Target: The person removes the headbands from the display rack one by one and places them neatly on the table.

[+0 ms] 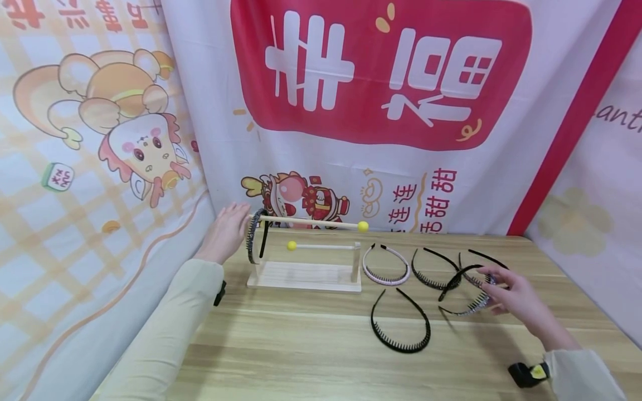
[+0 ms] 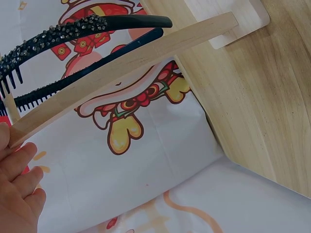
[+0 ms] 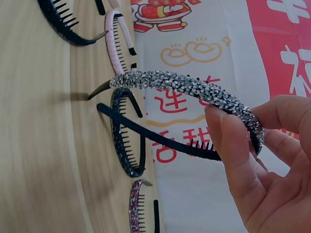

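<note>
Head view: right fingers (image 1: 501,291) pinch a silver headband (image 1: 482,302) (toothed inside), left fingers (image 1: 234,213) grip the wooden stand (image 1: 306,273).

"What hung at the far side?"

"A white cloth banner (image 1: 200,72). Its big red panel (image 1: 368,83) bore white Chinese characters (image 1: 313,61) turned on their side. Beneath were a cartoon figure in red (image 1: 301,195), a gold-outlined ornament (image 1: 371,197) and red lettering (image 1: 403,195)."

"And on the left?"

"An orange-checked cloth (image 1: 40,234), printed with an antlered cartoon dragon (image 1: 142,145), head downward. A small mahjong tile (image 1: 58,176) sat left of its head, and red characters (image 1: 22,16) ran above."

"The right?"

"A red stripe (image 1: 572,122) slanted to the table's far edge. Beyond it, a pale cloth (image 1: 617,184) carried a faint flower (image 1: 567,220) and black script (image 1: 619,116), cut off."

"The table (image 1: 281,345) itself?"

"Its top was light wood-grain."
</note>
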Motion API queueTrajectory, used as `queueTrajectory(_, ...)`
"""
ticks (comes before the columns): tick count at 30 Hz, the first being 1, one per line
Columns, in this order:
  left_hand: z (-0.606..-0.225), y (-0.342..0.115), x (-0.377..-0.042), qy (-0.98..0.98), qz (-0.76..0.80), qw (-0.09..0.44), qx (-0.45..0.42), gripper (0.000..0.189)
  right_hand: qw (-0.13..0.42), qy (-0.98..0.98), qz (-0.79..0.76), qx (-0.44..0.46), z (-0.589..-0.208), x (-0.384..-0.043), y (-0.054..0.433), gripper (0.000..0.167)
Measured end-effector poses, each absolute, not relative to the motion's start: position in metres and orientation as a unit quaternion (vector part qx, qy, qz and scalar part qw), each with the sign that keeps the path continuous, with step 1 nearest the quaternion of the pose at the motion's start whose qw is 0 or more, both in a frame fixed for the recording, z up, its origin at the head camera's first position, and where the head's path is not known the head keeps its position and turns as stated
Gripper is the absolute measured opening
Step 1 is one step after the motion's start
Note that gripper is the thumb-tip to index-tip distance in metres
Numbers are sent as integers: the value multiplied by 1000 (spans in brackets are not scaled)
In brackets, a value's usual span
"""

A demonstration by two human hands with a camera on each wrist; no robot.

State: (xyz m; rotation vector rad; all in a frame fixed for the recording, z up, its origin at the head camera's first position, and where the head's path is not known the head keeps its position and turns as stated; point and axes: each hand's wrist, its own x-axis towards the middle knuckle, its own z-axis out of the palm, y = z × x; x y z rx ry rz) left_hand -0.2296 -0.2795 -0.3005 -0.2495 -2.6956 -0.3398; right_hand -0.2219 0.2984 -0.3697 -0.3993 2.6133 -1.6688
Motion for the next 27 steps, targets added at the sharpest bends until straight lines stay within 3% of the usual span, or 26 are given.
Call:
queueTrajectory(10,-301,-280,-230,-965,-122,212,-91,41,64,843,-524,-98,-375,-214,317,40)
queueTrajectory(14,-301,-279,-230,-964,-123,216,-92,41,102,855,-500,-97,-378,-212,326,34)
queueTrajectory(18,-301,-279,-229,-964,-120,216,-93,41,160,856,-479,-114,-382,-210,332,13)
queueTrajectory(22,-301,-280,-229,-965,-123,213,-92,42,224,847,-467,-124,-387,-207,333,24)
queueTrajectory(27,-300,-280,-228,-965,-127,212,-92,41,257,835,-468,-137,-396,-201,329,21)
